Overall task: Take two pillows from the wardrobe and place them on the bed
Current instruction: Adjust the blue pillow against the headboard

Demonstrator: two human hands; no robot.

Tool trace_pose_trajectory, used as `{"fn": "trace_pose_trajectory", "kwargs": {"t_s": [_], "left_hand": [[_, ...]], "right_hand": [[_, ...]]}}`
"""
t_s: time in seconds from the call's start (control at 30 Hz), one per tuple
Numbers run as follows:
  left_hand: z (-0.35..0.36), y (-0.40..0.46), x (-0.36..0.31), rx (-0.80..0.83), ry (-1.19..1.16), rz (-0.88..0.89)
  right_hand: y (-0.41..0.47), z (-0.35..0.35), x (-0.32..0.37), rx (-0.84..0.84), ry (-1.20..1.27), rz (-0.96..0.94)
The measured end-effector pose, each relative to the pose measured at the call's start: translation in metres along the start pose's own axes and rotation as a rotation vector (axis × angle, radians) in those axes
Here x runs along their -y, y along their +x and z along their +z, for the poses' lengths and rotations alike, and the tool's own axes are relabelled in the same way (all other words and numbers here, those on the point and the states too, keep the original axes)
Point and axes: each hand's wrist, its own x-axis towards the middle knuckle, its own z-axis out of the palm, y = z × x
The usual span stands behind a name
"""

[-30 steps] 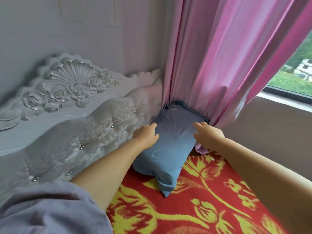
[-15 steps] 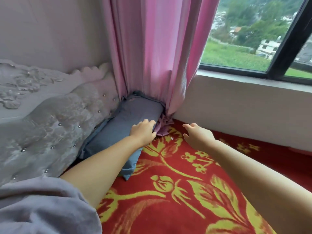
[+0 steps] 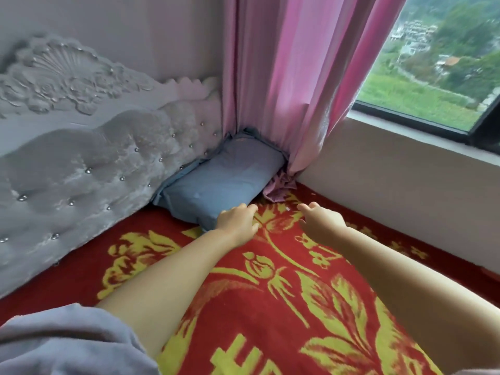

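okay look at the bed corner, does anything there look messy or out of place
Mostly tidy. The blue pillow lies flat against the headboard, but the pink curtain hem is bunched on the red blanket beside the pillow's far end rather than hanging free. Both hands are empty.

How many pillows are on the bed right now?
1: the blue pillow lies in the corner against the headboard, under the pink curtain. A second is not in view.
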Motion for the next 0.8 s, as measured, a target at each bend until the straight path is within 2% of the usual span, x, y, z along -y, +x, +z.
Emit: {"fn": "trace_pose_trajectory", "kwargs": {"t_s": [0.17, 0.37, 0.5, 0.63, 0.8], "left_hand": [[-0.014, -0.085, 0.098, -0.058, 0.022, -0.155], [-0.02, -0.267, 0.244, -0.149, 0.025, -0.284], [-0.046, -0.379, 0.335, -0.221, 0.049, -0.428], [-0.076, -0.426, 0.37, -0.202, 0.028, -0.502], [-0.08, -0.424, 0.332, -0.171, 0.007, -0.315]], "right_hand": [[-0.022, 0.021, 0.119, 0.011, 0.071, -0.081], [-0.097, 0.036, 0.31, -0.036, 0.014, -0.265], [-0.146, 0.023, 0.409, -0.043, -0.048, -0.335], [-0.178, -0.006, 0.451, -0.062, -0.039, -0.34], [-0.212, -0.023, 0.442, -0.056, -0.126, -0.27]]}}
